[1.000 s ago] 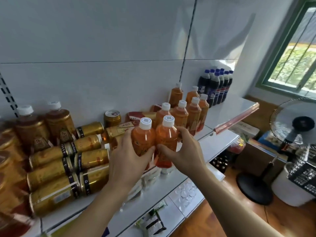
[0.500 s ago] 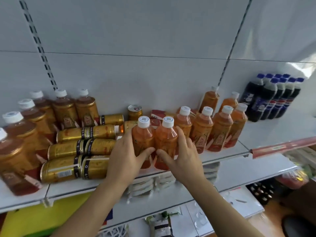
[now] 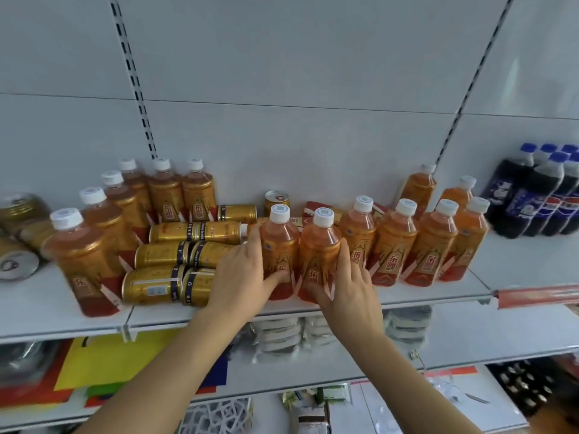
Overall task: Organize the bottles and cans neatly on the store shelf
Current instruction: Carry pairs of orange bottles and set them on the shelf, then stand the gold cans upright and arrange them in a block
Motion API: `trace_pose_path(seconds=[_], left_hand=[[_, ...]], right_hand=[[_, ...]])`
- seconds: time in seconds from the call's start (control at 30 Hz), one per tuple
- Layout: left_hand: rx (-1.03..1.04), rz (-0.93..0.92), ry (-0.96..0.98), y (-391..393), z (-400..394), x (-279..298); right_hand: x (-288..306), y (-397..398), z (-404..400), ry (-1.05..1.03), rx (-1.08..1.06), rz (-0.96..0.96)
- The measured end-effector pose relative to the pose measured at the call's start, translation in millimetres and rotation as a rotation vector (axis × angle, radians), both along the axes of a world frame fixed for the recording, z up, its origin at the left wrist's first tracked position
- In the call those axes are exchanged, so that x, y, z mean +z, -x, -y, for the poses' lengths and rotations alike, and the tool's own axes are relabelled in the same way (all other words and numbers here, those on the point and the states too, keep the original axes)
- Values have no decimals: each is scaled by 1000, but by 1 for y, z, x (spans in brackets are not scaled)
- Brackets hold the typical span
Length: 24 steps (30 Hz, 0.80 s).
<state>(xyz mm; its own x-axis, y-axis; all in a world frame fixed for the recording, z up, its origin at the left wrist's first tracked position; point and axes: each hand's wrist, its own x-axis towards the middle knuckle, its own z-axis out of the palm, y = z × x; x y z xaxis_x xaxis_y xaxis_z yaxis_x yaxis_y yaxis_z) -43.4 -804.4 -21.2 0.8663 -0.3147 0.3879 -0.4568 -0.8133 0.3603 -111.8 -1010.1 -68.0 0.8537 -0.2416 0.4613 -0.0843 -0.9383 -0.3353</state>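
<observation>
Two orange drink bottles with white caps stand side by side near the front of the white shelf (image 3: 407,297). My left hand (image 3: 241,277) wraps the left bottle (image 3: 279,242) from its left side, thumb across the label. My right hand (image 3: 349,286) grips the right bottle (image 3: 319,249) from its right side. A row of matching orange bottles (image 3: 394,242) stands just to their right. Several gold cans (image 3: 175,255) lie on their sides just left of my left hand.
Darker amber bottles (image 3: 166,198) stand at the back left, one large bottle (image 3: 84,261) in front. An upright gold can (image 3: 277,198) and red cartons (image 3: 316,208) sit behind. Cola bottles (image 3: 532,198) fill the far right. Lower shelves hold packets and coloured sheets.
The view has swung left and closer to the shelf. Both hands keep hold of the two orange bottles, which have come down onto the shelf beside the row.
</observation>
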Motion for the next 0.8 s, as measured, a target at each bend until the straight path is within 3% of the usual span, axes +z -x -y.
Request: trace_pose_path(seconds=[0.17, 0.3, 0.5, 0.8], left_hand=[[39, 77, -79, 5, -7, 0], [23, 125, -109, 14, -28, 8], [13, 145, -111, 30, -96, 4], [53, -10, -163, 28, -176, -14]], right_hand=[[6, 10, -2, 106, -103, -88], [30, 24, -20, 193, -163, 52], [43, 32, -92, 300, 38, 208], [16, 7, -171, 348, 180, -144]])
